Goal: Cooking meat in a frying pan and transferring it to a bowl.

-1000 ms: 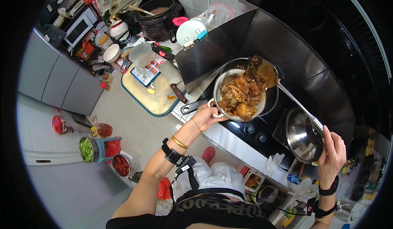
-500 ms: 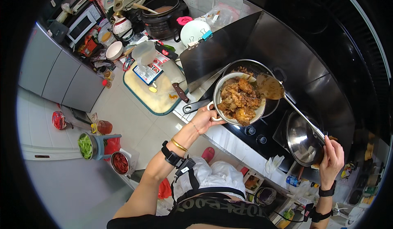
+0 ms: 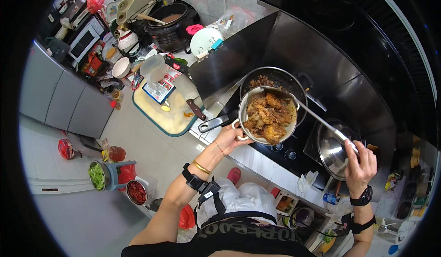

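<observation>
My left hand [image 3: 233, 138] grips one side handle of a white two-handled bowl [image 3: 294, 130], which is heaped with browned, saucy chunks of food [image 3: 271, 114]. The bowl is over the near part of a dark frying pan [image 3: 301, 80], where some dark bits of food [image 3: 262, 81] show. In my right hand [image 3: 360, 167] is the handle of a long metal spatula [image 3: 324, 122]. It slants left to the bowl's far rim, and its head is largely hidden between bowl and pan. The pan's handle [image 3: 217, 122] points left, unheld.
A shiny metal lid or wok [image 3: 333, 151] sits on the stove's right side. Left of the stove are a cutting board [image 3: 172, 123] with a knife [image 3: 196, 110], and a black cooker [image 3: 170, 34]. A dark splash guard [image 3: 229, 59] stands behind the pan.
My right hand has moved left, bringing the spatula's head down from above the pan to the bowl's far rim. More food in the pan shows. My left hand still holds the bowl.
</observation>
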Demonstrator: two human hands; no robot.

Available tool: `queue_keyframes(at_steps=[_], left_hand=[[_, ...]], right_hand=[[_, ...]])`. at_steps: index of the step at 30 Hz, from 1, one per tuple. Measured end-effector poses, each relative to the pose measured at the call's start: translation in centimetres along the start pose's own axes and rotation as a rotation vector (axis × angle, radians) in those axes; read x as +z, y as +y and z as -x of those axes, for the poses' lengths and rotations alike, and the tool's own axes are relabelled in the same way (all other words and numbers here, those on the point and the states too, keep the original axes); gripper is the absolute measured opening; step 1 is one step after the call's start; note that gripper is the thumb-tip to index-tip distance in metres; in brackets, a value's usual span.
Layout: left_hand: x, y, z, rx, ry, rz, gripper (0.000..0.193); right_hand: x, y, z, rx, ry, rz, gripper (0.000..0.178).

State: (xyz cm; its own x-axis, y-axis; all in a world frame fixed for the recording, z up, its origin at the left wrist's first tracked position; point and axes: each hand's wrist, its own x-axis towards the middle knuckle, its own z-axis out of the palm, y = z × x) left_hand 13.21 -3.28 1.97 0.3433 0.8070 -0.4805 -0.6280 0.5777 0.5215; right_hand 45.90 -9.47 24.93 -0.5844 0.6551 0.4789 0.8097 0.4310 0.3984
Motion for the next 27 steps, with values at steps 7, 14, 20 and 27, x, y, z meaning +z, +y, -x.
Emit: queue_keyframes(at_steps=[7, 14, 20, 27], left_hand=[[0.7, 1.1, 0.5, -0.007, 0.016, -0.009, 0.051], [0.0, 0.7, 2.2, -0.025, 0.113, -0.019, 0.045], [-1.8, -0.8, 3.6, -0.044, 0.123, 0.009, 0.051], [-1.8, -1.4, 6.5, -0.087, 0.193, -0.030, 0.043]], right_hand=[[-1.1, 0.1, 1.4, 0.075, -0.031, -0.050, 0.043], [3.4, 6.2, 2.4, 0.946, -0.285, -0.932, 0.025], [13.4, 9.6, 1.7, 1.125, -0.534, -1.087, 0.027], [20.2, 7.8, -6.4, 0.420, -0.444, -0.161, 0.014]])
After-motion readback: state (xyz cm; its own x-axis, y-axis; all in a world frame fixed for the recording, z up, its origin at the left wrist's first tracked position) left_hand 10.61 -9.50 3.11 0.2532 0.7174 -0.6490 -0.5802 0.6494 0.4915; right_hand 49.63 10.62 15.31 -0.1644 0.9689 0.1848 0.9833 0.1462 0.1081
